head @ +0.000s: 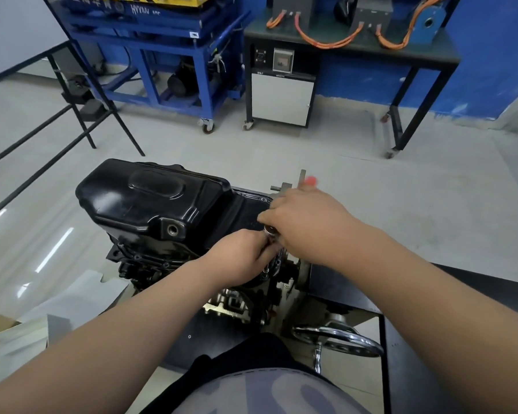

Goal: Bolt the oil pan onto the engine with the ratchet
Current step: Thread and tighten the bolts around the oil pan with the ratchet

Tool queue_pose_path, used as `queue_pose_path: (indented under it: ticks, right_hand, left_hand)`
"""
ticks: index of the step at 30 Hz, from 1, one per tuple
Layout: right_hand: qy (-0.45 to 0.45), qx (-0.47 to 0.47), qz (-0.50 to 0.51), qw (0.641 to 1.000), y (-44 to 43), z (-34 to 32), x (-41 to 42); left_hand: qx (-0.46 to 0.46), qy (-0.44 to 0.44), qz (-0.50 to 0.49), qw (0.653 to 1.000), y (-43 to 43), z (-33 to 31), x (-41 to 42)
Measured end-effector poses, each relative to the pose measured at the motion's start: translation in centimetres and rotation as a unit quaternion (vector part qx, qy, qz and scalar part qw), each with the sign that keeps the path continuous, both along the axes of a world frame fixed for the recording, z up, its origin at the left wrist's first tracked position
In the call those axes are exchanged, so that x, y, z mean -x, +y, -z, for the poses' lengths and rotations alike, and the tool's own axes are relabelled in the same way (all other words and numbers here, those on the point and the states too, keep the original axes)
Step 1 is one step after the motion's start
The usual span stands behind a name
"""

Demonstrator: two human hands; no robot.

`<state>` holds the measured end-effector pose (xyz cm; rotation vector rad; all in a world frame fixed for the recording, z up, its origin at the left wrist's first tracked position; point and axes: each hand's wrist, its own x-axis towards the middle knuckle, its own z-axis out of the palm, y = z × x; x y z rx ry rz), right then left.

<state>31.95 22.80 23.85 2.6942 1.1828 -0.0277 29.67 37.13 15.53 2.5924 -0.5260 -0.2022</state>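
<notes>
Gripping the chrome head of the ratchet (271,231), the left hand (237,255) is closing its fingers around the tool from the near side, while the right hand (308,225) is lying over it from the far side with its fingers curled down onto the same spot, so the two hands are touching at the tool. Only a small bright round part of the ratchet is showing between them; its handle is hiding under the right hand, and whether that hand is actually clamping the handle cannot be told. Both hands are working at the right-hand end of the black oil pan (150,198), which is sitting on top of the upturned engine (168,264), its deep sump bulging to the left and its shallow end running under the hands. A round drain opening (172,230) is facing the camera on the near wall of the pan. The engine is hanging on a stand (293,186) whose grey metal bracket is sticking up just beyond the right hand, and a chrome handwheel (338,339) is lying below the right forearm. Farther back across the grey floor, a blue wheeled frame (168,58) and a dark workbench (353,46) carrying orange cables (326,40) are standing against the wall.
</notes>
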Motion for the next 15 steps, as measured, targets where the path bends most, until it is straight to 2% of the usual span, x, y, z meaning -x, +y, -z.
queue_pose_path:
  ticks: [3,6,10,13,15]
  right_hand:
    - [0.002,-0.029,0.086,0.996,0.2,0.4,0.6]
    - [0.004,-0.036,0.141,0.989,1.1,0.9,1.3]
    - [0.047,-0.015,0.107,0.993,1.0,0.1,0.8]
    - [0.02,0.033,0.013,0.999,0.7,-0.9,0.6]
    - [-0.002,0.043,0.007,0.999,0.8,-1.2,0.8]
  left_hand:
    - [0.006,0.013,-0.013,1.0,0.3,0.0,-0.1]
    - [-0.031,0.048,-0.041,0.998,0.2,0.0,-0.4]
    - [-0.027,0.012,0.001,1.0,0.3,0.3,-0.2]
    - [-0.015,-0.021,0.031,0.999,0.2,0.1,-0.2]
    - [-0.013,-0.018,0.034,0.999,0.2,0.1,-0.2]
